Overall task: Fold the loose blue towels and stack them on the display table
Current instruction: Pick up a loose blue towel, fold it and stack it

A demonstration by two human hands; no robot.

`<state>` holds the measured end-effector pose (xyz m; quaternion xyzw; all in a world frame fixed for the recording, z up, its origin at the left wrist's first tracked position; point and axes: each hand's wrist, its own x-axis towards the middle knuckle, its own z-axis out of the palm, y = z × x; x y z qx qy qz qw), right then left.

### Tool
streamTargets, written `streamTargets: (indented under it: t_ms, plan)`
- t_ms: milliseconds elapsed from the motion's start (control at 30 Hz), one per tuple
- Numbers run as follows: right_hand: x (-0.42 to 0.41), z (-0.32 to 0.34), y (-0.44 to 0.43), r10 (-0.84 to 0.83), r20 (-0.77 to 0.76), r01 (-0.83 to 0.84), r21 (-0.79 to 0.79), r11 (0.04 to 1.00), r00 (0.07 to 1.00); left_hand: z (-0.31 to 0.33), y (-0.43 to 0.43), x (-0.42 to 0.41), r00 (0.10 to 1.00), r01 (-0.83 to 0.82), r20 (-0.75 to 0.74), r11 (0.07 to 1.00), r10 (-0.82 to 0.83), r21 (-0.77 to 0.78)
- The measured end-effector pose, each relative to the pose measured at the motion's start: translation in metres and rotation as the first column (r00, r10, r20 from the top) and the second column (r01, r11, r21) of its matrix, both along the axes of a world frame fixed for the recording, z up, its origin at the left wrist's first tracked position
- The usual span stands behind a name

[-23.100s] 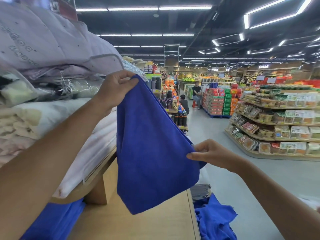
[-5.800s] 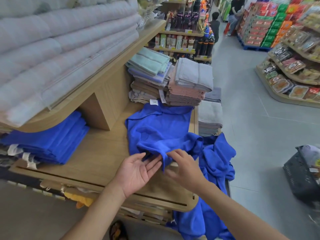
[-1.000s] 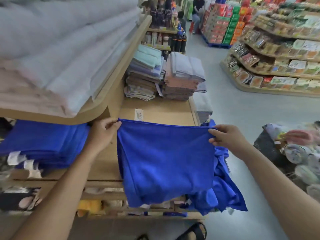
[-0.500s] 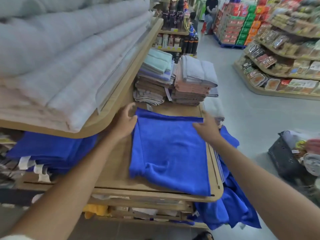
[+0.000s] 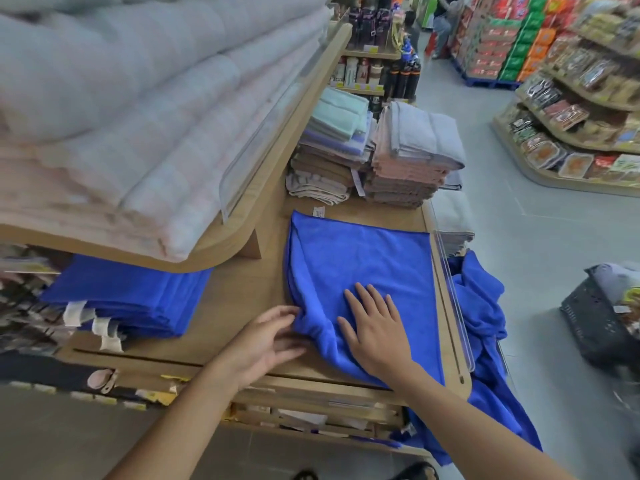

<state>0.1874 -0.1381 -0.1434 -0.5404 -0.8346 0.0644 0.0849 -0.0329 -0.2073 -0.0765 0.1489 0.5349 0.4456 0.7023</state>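
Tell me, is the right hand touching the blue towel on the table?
Touching. The head view shows the right hand lying flat on the blue towel, fingers straight, with no gap between palm and cloth.

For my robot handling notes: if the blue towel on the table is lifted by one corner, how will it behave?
Probably floppy: the blue towel bunches into soft wrinkles beside the left hand. Likely light: it lies thin and flat under the right hand. It may slide on the smooth wooden table.
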Motion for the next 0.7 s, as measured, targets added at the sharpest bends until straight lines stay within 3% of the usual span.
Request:
streamTargets:
  t_ms: [67,200,367,533,700]
  plan:
    - [0.0,-0.001,0.0,-0.009,-0.005,0.01,0.017,1.0,1.0,0.0,-0.004,0.004,0.942,-0.079,0.32,0.992,0.106,-0.095]
    - [-0.001,0.002,-0.002,-0.008,-0.023,0.008,0.022,1.0,1.0,-0.006,-0.004,-0.003,0.862,-0.108,0.467,0.972,0.197,-0.211]
    - [0.0,0.002,-0.002,-0.01,-0.009,0.01,0.011,1.0,1.0,-0.014,-0.004,-0.013,0.954,0.079,0.297,0.984,-0.028,-0.162]
    - [0.0,0.001,-0.002,-0.012,-0.014,0.012,0.009,1.0,1.0,-0.013,0.001,-0.016,0.996,0.049,-0.074,0.997,-0.054,-0.066]
    - [0.0,0.002,-0.002,-0.006,-0.004,0.006,0.002,1.0,1.0,-0.012,0.004,-0.018,0.999,-0.039,0.027,0.997,0.041,-0.066]
